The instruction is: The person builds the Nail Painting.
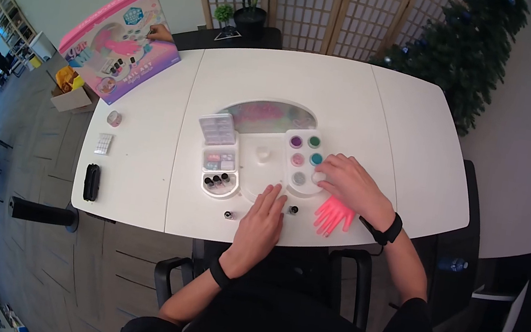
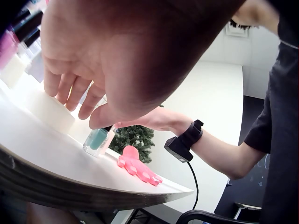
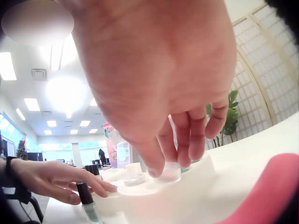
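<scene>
My right hand (image 1: 354,187) pinches a small clear round pot (image 3: 168,172) between thumb and fingertips, at the front right corner of the white pot holder (image 1: 290,166). Pots of purple, green, pink, blue and silver glitter sit in that holder. Fingers stretched out, my left hand (image 1: 261,223) rests at the front edge of the white nail-art base (image 1: 255,181). A nail polish bottle (image 2: 98,140) with teal polish and a black cap stands right of the left hand. Another small polish bottle (image 1: 229,215) is on its left. Below the right hand lies a pink plastic hand (image 1: 334,215).
An open-lidded case (image 1: 217,131) and several black-capped bottles (image 1: 216,180) occupy the base's left side; an oval mirror (image 1: 269,117) stands behind. A pink product box (image 1: 123,44), a small jar (image 1: 114,118), a white packet (image 1: 103,144) and a black case (image 1: 92,182) are farther left.
</scene>
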Demonstrator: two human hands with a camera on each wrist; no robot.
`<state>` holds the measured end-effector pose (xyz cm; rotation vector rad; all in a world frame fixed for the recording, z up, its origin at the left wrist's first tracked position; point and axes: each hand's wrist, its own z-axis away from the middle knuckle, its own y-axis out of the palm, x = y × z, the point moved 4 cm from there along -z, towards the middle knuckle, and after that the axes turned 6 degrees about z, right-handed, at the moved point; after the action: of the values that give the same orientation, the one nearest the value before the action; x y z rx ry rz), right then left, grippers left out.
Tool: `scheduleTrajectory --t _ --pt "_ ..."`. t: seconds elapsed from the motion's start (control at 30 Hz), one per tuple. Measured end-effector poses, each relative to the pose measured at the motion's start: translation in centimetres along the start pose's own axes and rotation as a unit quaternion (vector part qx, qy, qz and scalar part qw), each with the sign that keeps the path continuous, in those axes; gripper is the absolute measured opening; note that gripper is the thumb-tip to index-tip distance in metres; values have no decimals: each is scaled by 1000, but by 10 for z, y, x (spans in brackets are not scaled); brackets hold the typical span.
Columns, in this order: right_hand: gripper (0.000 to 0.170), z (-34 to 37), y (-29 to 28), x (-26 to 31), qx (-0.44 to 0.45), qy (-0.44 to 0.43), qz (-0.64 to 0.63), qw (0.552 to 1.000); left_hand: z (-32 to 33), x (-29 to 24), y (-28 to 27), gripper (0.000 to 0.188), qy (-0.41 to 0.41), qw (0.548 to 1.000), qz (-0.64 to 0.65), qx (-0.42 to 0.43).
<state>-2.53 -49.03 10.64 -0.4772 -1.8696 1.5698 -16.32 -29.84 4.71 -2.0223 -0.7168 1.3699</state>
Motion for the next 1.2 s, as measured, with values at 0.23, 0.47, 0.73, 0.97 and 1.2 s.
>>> scheduleTrajectory --t 0.23,0.47,0.73,0.97,1.2 --pt "28 9 4 5 -34 -16 5 999 -1 -2 -1 42 -6 1000 -4 6" --pt "35 55 -14 -55 -37 221 51 973 -1 -1 -2 43 -2 1000 -3 10" --pt "31 82 30 -112 27 263 -235 935 -5 -4 -11 40 -8 999 39 12" --pt "27 68 -22 -122 33 256 -390 884 -25 -18 -49 37 -28 995 98 14" --pt "27 -22 -69 -36 40 119 -367 922 -84 -17 -110 33 -71 979 170 84"
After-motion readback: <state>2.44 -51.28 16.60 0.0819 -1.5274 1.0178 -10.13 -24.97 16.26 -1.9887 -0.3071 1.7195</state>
